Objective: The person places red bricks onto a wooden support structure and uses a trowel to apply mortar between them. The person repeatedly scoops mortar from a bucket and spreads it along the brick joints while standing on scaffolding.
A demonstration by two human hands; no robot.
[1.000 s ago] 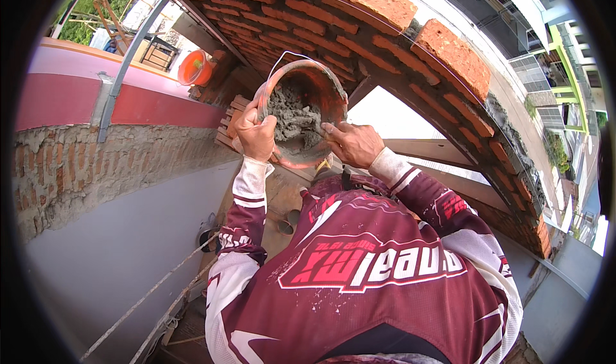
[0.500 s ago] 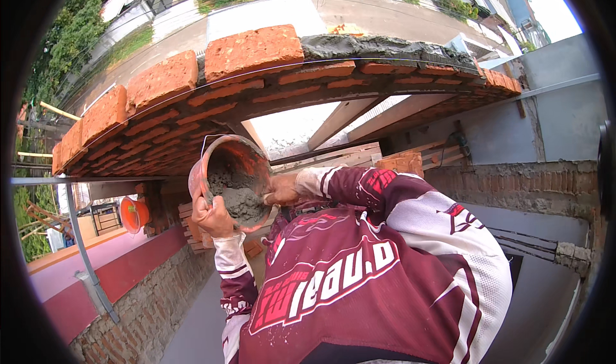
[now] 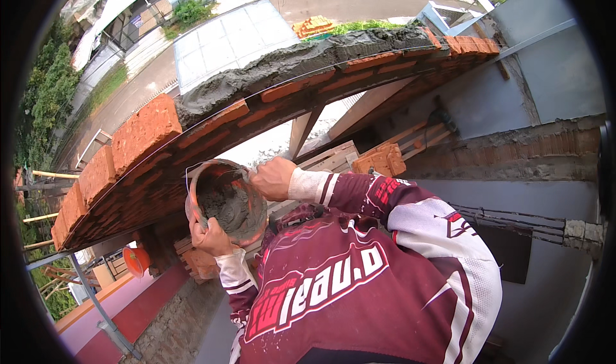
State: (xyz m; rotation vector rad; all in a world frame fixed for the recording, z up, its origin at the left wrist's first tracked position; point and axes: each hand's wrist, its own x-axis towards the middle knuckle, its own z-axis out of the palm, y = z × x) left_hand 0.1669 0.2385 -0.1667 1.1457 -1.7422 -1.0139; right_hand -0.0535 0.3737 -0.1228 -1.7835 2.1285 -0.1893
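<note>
An orange bucket (image 3: 194,200) with grey wet mortar (image 3: 234,207) inside is held in front of me, tilted so its mouth faces up toward me. My left hand (image 3: 212,237) is closed over its near-left rim, thumb on top. At the far-right rim, my right hand (image 3: 273,178) forms a fist; a grey piece shows beside its fingers, but what it grips is hidden. Beyond the bucket runs a brick wall (image 3: 298,86), its top partly covered by a thick, rough bed of mortar (image 3: 276,65). Left of that bed, large orange bricks (image 3: 146,131) sit along the top.
A thin string is stretched along the wall's near top edge. Loose bricks (image 3: 380,161) rest on wooden planks (image 3: 330,162) right of the bucket. Another orange bucket (image 3: 136,261) hangs at the left near a metal post (image 3: 102,303). Rebar (image 3: 513,219) juts out at the right.
The view has swung rightward, so the wall and its bricks appear farther left and more slanted. My right hand has risen along the bucket rim; the left keeps its hold.
</note>
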